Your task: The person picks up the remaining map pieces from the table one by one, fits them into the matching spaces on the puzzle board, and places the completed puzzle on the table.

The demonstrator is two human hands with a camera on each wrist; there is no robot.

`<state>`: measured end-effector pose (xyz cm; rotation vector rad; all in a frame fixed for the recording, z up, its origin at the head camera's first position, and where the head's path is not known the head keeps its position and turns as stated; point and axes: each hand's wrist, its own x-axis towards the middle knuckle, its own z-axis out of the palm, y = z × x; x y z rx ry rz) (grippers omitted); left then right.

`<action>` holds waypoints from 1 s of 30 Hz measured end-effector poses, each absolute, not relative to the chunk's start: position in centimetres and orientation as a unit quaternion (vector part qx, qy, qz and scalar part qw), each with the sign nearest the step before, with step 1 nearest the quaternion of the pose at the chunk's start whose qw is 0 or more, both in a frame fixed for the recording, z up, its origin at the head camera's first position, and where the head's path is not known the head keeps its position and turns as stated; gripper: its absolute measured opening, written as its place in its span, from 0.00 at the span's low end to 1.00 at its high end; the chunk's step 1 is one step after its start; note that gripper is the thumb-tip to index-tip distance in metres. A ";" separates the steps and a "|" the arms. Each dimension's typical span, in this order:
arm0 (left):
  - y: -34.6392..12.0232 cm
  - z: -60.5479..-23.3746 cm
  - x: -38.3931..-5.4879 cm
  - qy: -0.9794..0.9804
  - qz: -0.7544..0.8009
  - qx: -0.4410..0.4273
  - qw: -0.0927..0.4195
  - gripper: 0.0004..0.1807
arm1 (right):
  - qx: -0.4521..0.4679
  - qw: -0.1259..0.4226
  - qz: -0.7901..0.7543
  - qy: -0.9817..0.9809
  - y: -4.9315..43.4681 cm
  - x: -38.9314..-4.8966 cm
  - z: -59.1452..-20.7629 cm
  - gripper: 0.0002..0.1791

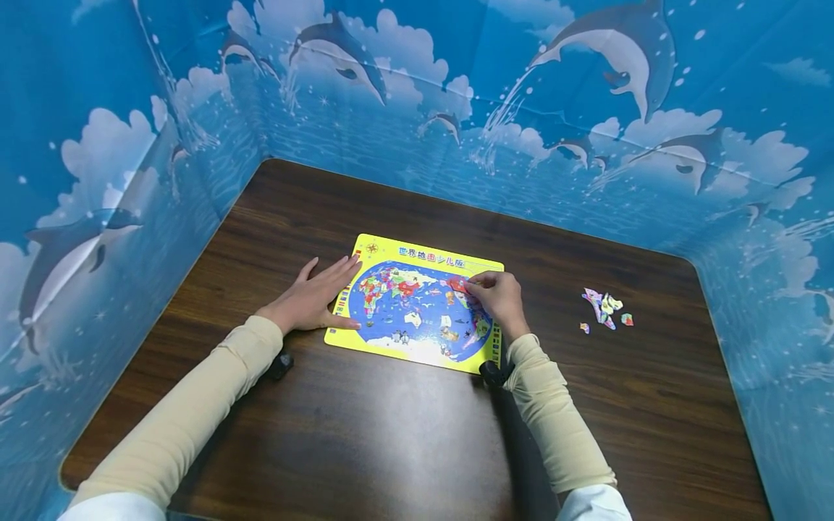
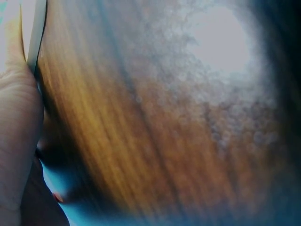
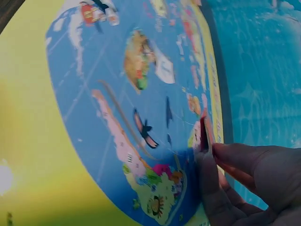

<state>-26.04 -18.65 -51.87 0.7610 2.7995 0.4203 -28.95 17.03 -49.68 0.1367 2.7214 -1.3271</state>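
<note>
A yellow-bordered world map puzzle board (image 1: 397, 349) with a blue ocean lies on the table in the head view. My left hand (image 1: 313, 297) lies flat with fingers spread over its left edge. At the board's upper right, my right hand (image 1: 502, 297) pinches a small red puzzle piece (image 1: 458, 285) between thumb and finger. The right wrist view shows that red piece (image 3: 204, 134) tilted on edge, close over the map's border area. Only part of the left hand (image 2: 19, 127) and the board's edge (image 2: 36, 33) appear in the left wrist view.
Several loose puzzle pieces (image 1: 607, 307) lie in a small group on the dark wooden table (image 1: 651, 405), right of the board. A blue dolphin-print curtain (image 1: 417, 130) stands around the table's back and sides.
</note>
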 end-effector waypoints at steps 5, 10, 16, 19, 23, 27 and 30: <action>-18.6 -51.8 -26.0 0.950 0.146 0.257 0.105 0.65 | 0.035 0.035 -0.394 0.918 16.4 -28.8 -49.7 0.10; -18.6 -51.8 -26.0 0.950 0.146 0.258 0.103 0.65 | 0.026 0.029 -0.365 0.930 16.1 -28.5 -49.7 0.11; -18.6 -51.8 -26.0 0.950 0.143 0.258 0.108 0.65 | 0.003 0.030 -0.343 0.939 16.0 -28.4 -49.7 0.16; -18.6 -51.7 -26.0 0.950 0.140 0.257 0.113 0.65 | -0.033 0.031 -0.320 0.946 16.1 -28.5 -49.9 0.21; -18.6 -51.7 -26.0 0.950 0.138 0.256 0.113 0.65 | -0.074 0.032 -0.288 0.954 16.1 -28.5 -49.9 0.22; -18.6 -51.8 -26.0 0.950 0.138 0.256 0.110 0.65 | -0.085 0.033 -0.278 0.956 16.2 -28.5 -49.9 0.21; -18.6 -51.7 -26.0 0.950 0.138 0.256 0.113 0.65 | -0.085 0.039 -0.283 0.955 16.3 -28.6 -50.0 0.21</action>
